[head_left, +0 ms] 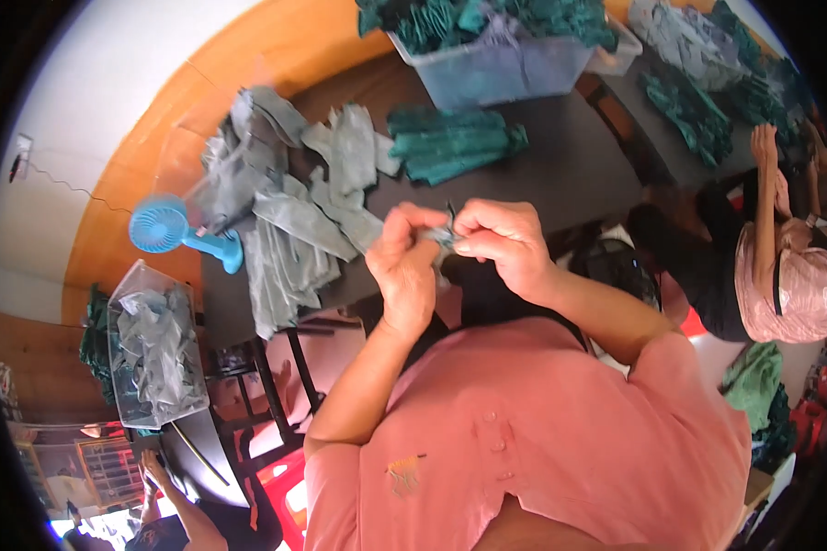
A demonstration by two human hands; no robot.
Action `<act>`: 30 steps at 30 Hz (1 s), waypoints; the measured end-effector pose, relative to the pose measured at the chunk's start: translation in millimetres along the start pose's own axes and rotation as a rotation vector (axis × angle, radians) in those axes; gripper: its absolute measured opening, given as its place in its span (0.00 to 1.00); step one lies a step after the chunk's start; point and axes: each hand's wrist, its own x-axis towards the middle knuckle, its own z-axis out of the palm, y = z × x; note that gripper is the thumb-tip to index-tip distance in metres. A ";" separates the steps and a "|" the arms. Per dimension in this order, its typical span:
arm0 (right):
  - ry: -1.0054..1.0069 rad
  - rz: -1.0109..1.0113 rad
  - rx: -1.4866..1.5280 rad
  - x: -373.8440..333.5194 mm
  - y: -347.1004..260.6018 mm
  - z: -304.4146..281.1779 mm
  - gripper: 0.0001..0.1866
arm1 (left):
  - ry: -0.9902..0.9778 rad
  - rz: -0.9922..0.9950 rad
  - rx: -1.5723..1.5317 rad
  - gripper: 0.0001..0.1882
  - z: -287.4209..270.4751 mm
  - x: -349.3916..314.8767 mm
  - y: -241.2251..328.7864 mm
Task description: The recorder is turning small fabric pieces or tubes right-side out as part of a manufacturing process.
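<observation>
Close in front of my chest, both hands meet over a small grey-green piece of fabric (442, 236) with a thin dark bit sticking up from it. My left hand (406, 271) pinches it from one side, and the bent fingers of my right hand (507, 246) close on the other side. Most of the piece is hidden by my fingers, so its exact kind cannot be made out. Beyond my hands, a stack of dark green folded fabric pieces (450, 147) lies on the dark table (560, 174). Grey fabric strips (294, 230) are heaped to its left.
A translucent bin (496, 78) heaped with green fabric stands at the far side. A blue fan (159, 225) is at the table's left edge, near a clear bin (159, 413) of grey pieces. Other people sit at right (786, 275) and lower left (188, 514).
</observation>
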 end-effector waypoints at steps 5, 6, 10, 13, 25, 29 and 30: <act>0.070 -0.391 -0.323 -11.7 6.7 14.3 0.03 | 0.036 0.529 0.421 0.18 5.3 4.2 -17.8; 0.078 -0.376 -0.320 -16.8 12.1 15.1 0.03 | -0.003 0.260 0.184 0.18 3.8 1.6 -13.3; 0.077 -0.213 -0.166 -32.7 19.5 11.9 0.03 | -0.053 -0.038 -0.104 0.20 -4.6 -7.5 -2.6; 0.145 -0.182 -0.190 -35.4 13.3 8.3 0.06 | -0.004 -0.074 -0.074 0.19 -9.6 -9.9 -0.2; -0.028 -0.425 -0.257 -24.6 11.1 9.1 0.04 | -0.079 -0.077 0.221 0.20 -9.0 -16.0 1.3; 0.059 -0.483 -0.332 -42.4 24.2 19.5 0.05 | -0.026 -0.120 0.053 0.20 -6.1 -13.9 -5.2; 0.151 -0.303 -0.265 -44.4 19.7 18.8 0.08 | -0.060 0.009 0.107 0.19 -7.0 -17.0 -9.0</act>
